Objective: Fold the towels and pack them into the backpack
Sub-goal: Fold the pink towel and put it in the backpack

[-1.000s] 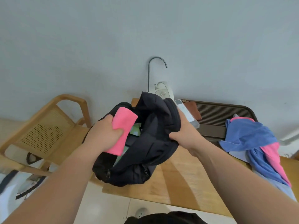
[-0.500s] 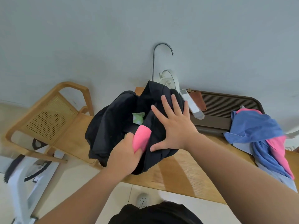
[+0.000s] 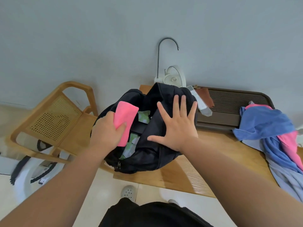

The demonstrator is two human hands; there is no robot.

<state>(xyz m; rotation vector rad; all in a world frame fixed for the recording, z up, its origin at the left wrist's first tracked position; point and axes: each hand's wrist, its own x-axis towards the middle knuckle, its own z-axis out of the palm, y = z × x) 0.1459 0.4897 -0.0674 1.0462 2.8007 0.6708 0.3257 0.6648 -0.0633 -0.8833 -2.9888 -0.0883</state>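
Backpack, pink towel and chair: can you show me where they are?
backpack (image 3: 147,161): head view, lower black fabric.
pink towel (image 3: 125,112): head view, middle of the folded cloth.
chair (image 3: 54,119): head view, woven back panel.

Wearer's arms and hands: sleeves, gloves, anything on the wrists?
Both forearms are bare as far as the frame shows, with no sleeves. The left hand and right hand are ungloved; no watch, band or ring shows. A black garment covers the torso below.
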